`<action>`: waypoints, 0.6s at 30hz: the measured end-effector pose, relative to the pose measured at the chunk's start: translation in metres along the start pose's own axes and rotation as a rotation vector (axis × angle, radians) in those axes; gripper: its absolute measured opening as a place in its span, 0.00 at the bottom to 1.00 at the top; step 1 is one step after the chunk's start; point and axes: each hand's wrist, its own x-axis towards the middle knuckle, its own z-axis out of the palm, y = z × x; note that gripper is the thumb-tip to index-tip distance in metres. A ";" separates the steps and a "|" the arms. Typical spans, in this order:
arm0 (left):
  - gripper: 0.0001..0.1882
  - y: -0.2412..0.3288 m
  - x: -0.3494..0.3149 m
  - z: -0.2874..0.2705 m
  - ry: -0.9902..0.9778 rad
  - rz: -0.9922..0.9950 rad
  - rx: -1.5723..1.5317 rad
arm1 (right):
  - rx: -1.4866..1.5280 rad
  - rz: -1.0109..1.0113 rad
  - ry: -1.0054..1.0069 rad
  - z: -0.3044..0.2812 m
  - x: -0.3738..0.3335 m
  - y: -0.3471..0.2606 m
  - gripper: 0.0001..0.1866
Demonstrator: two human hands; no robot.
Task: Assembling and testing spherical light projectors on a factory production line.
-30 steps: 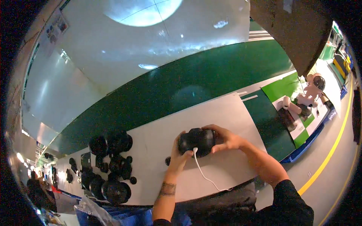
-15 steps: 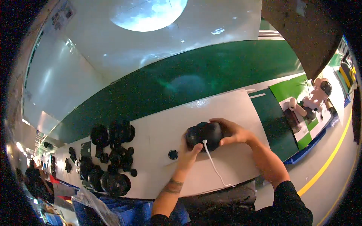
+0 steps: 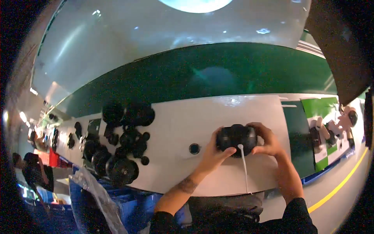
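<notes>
Both my hands hold a black, glossy, rounded device (image 3: pixel 238 137) just above or on the white table sheet; I cannot tell whether it touches. My left hand (image 3: pixel 212 156) wraps its left side, thumb across the front. Round the right side curls my right hand (image 3: pixel 269 142), its thumb at the lower right edge. A white cable (image 3: pixel 244 171) is plugged into the device's near face and runs down to the table's front edge. Left of my left hand lies a small round black piece (image 3: pixel 194 148) with a pale rim.
Several black rounded parts (image 3: pixel 124 171) cluster at the left. White figures (image 3: pixel 344 120) stand on a green-and-white sheet (image 3: pixel 320 105) at the right. Blue bins (image 3: pixel 136 208) and clear plastic (image 3: pixel 95 195) sit below the table's left front. Far left is another person (image 3: pixel 37 169). A bright circle shows above.
The view has turned, so the table and its things sit differently in it. The device stays between my two hands, now more level and a little farther from the small round piece.
</notes>
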 end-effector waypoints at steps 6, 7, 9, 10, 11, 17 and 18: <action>0.51 0.004 -0.005 0.000 0.022 0.010 -0.028 | 0.062 0.029 -0.023 0.001 0.000 0.005 0.59; 0.50 0.001 -0.005 -0.003 0.020 0.008 -0.011 | 0.042 0.042 -0.035 0.002 0.001 0.006 0.59; 0.50 -0.002 -0.005 -0.007 0.016 0.006 0.005 | 0.044 0.049 -0.027 0.005 0.001 -0.005 0.59; 0.46 -0.002 -0.005 -0.008 0.003 0.029 0.008 | 0.046 0.059 -0.015 0.006 0.000 -0.009 0.59; 0.42 -0.002 -0.005 -0.010 -0.009 0.053 0.012 | 0.045 0.059 -0.015 0.005 0.000 -0.009 0.59; 0.17 0.014 -0.002 -0.049 -0.050 -0.177 0.064 | 0.020 -0.029 -0.025 -0.002 -0.001 -0.008 0.59; 0.16 0.016 -0.003 -0.052 -0.101 -0.226 0.107 | 0.027 -0.005 -0.040 -0.001 0.000 -0.010 0.59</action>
